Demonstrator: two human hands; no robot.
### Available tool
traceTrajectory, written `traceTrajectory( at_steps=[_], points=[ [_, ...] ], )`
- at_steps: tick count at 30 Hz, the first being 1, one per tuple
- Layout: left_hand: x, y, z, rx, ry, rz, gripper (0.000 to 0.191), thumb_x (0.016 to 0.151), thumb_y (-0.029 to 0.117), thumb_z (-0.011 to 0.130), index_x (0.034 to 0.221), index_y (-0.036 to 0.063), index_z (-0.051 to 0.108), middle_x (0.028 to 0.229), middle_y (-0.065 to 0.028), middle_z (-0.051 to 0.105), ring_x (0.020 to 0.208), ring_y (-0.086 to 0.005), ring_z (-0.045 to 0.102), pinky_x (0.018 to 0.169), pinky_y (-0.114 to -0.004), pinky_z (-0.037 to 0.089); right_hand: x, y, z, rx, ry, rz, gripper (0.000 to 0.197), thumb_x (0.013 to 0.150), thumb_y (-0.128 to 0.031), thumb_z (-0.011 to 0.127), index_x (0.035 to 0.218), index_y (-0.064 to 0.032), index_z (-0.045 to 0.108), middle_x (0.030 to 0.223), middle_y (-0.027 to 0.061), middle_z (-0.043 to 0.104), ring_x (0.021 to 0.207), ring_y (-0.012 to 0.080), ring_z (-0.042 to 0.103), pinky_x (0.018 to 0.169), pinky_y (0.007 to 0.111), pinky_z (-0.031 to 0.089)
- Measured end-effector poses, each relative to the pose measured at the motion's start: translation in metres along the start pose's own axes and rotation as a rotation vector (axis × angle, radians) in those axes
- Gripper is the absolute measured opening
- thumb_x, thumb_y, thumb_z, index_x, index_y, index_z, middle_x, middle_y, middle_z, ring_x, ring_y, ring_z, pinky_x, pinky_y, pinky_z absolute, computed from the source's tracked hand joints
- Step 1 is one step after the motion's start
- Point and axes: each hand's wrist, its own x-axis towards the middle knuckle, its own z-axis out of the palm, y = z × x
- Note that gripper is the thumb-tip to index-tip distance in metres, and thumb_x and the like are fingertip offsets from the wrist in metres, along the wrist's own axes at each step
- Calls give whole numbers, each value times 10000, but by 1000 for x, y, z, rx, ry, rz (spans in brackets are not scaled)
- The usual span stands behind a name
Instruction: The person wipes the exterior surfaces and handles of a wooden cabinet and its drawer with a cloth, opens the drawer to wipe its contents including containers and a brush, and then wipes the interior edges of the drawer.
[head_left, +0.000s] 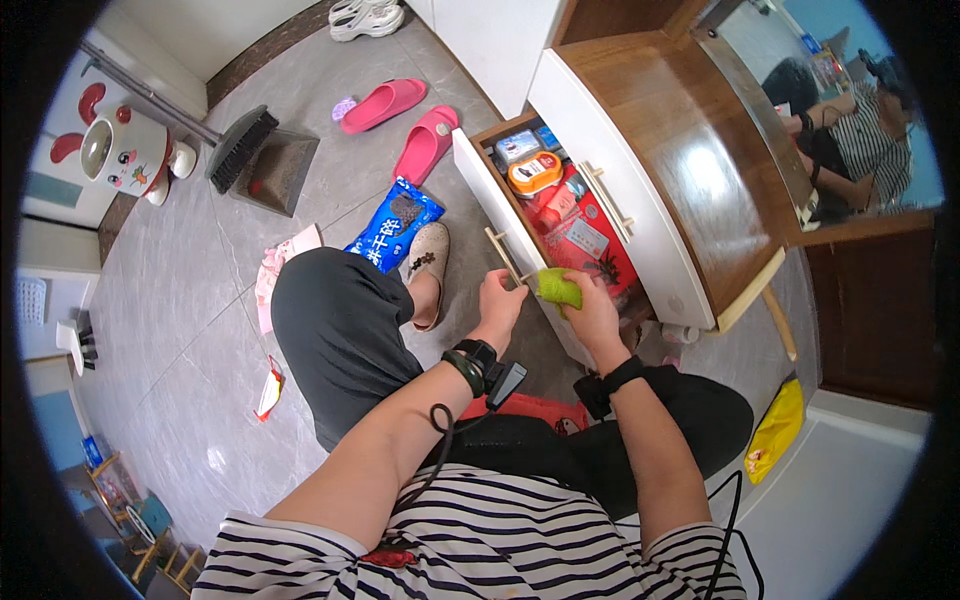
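Observation:
My right hand (595, 315) grips a bunched green cloth (559, 288) over the front edge of the pulled-out lower drawer (487, 184). At that drawer's metal bar handle (504, 256) is my left hand (501, 304), its fingers curled at the handle's lower end. Within the drawer lie an orange shoe polish box or similar container (535, 174), a clear plastic case (517, 146) and red packages (611, 259), one with a pale card (587, 238) on top. The closed upper drawer (622, 172) has its own bar handle (612, 202).
A blue printed bag (397, 225) lies by my shoe (429, 262), near pink slippers (426, 144). A dustpan (281, 169) and broom (244, 146) stand at upper left beside a rabbit-shaped bin (127, 154). A wooden chair or stool edge (750, 292) and a yellow bag (776, 431) are at right.

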Motion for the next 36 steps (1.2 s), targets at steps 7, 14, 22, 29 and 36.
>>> traceTrajectory(
  at_steps=[7, 14, 22, 29, 36],
  points=[
    [32, 3, 13, -412, -147, -500, 643, 889, 124, 663, 1465, 13, 399, 1332, -200, 554, 1091, -278, 594, 872, -369, 508, 36, -7, 19, -1, -51, -13, 470, 765, -42, 733, 1201, -144, 589, 1134, 168, 596, 1046, 399, 599, 875, 445, 502],
    [39, 0, 13, -289, -211, -425, 480, 982, 75, 530, 1450, 41, 431, 1043, -88, 641, 818, -167, 600, 655, -328, 485, 129, -32, 66, 146, 17, -165, 398, 777, -37, 720, 1149, -68, 584, 1028, 184, 647, 1003, 392, 619, 854, 448, 507],
    [47, -5, 9, -299, -347, -477, 483, 1015, 94, 454, 1494, 65, 400, 1279, -108, 584, 956, -205, 586, 772, -347, 493, 245, -92, 69, 89, -125, -234, 265, 825, -127, 712, 1043, -34, 596, 959, 224, 675, 947, 420, 647, 809, 474, 519],
    [37, -10, -2, -328, -386, -436, 621, 968, 48, 475, 1560, 77, 289, 1321, -126, 554, 1043, -234, 572, 808, -343, 499, 78, 10, 36, 134, -232, -184, 357, 801, -76, 729, 1121, -75, 572, 1023, 204, 672, 1007, 376, 663, 842, 409, 520],
    [25, -2, -6, -441, -349, -433, 642, 1019, 77, 464, 1589, 92, 170, 1480, -120, 404, 1228, -264, 490, 882, -403, 497, -27, 38, -15, -43, -341, 42, 390, 790, -74, 743, 1135, -89, 562, 1054, 222, 659, 1028, 420, 632, 822, 460, 513]
  ],
)
